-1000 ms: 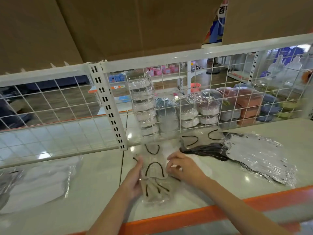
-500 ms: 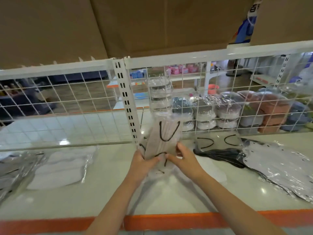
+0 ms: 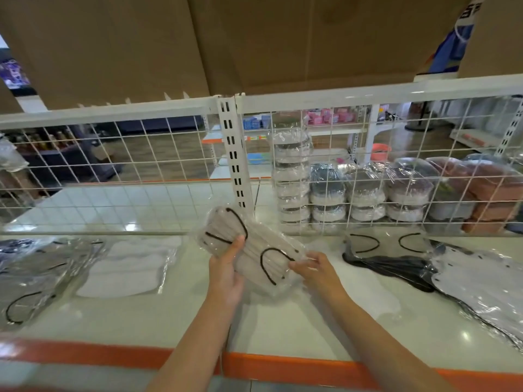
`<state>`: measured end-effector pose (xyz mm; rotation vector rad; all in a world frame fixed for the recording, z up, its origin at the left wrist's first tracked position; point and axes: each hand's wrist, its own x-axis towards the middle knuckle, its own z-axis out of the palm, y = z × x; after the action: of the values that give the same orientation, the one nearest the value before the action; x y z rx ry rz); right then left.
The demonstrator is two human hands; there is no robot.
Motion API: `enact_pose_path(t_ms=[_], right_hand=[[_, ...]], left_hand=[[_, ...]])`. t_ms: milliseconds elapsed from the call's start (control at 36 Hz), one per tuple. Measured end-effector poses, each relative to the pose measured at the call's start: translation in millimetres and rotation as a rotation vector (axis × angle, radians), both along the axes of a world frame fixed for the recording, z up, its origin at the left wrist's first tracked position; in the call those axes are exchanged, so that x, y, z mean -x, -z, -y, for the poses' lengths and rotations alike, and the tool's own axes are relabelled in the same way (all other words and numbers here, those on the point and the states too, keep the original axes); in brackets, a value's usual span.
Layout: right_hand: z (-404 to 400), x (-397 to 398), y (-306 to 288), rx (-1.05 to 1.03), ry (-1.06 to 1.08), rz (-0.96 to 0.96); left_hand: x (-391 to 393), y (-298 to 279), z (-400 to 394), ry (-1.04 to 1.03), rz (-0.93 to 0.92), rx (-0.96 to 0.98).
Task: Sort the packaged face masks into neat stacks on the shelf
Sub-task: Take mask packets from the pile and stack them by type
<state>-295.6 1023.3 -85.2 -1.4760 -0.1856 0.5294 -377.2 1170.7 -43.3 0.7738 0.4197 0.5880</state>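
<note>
Crinkly clear-wrapped beige mask pack (image 3: 254, 250) (black loops) clamped in left grip (image 3: 225, 274), right grip (image 3: 318, 271).

wire grid (image 3: 368, 165) probably blocks rear, shelf (image 3: 283, 321) front open

The left hand (image 3: 226, 274) covers the underside of the clear mask pack (image 3: 252, 247) — its fingers there are out of sight. The silver packs (image 3: 486, 290) run off the right edge, the grey ones (image 3: 25, 278) off the left — and the stacks behind the wire grid (image 3: 353, 190) blur together, uncountable.
</note>
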Motion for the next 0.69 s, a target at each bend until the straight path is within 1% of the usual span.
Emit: enact_pose_path(t_ms=[28,83,139,222,278,361,417,556,611,694], right_hand=[[0.1,3.0,0.4,-0.09,-0.02,-0.072],[-3.2,10.8,-0.8,-0.217,-0.139,-0.122],[-10.8,15.2,0.1,-0.246,-0.193,-0.111],[-16.7,12.9,-6.3,-0.196,-0.122,-0.011],[-14.3,6.8,-13.5,-0.166,-0.118,0.08],[-8.4,-2.6,-12.3,-0.074,-0.143,0.192],[-8.4,-8.9,-2.3,-0.012,-0.144,0.206],[-20.6,-7.7,14.5,-0.033,-0.071,0.103],[-28.9,-2.6,18.8,-0.036,-0.055,0.081],[-41.5,5.8,15.2,-0.04,-0.023,0.133]], left_hand=[[1.3,1.7,-1.8,-0.001,0.01,0.024],[4.8,6.4,-1.9,0.013,0.016,0.046],[9.3,10.4,-1.6,0.039,0.011,0.029],[20.1,11.1,-15.1,0.001,0.02,-0.038],[31.4,12.8,-31.5,-0.052,-0.037,-0.147],[49.7,23.9,-53.1,-0.124,-0.246,-0.371],[56.6,33.7,-61.6,-0.136,-0.335,-0.501],[58.2,51.5,-65.6,-0.117,-0.456,-0.729],[56.9,52.4,-61.0,-0.122,-0.488,-0.781],[55.3,51.4,-54.5,-0.108,-0.502,-0.752]])
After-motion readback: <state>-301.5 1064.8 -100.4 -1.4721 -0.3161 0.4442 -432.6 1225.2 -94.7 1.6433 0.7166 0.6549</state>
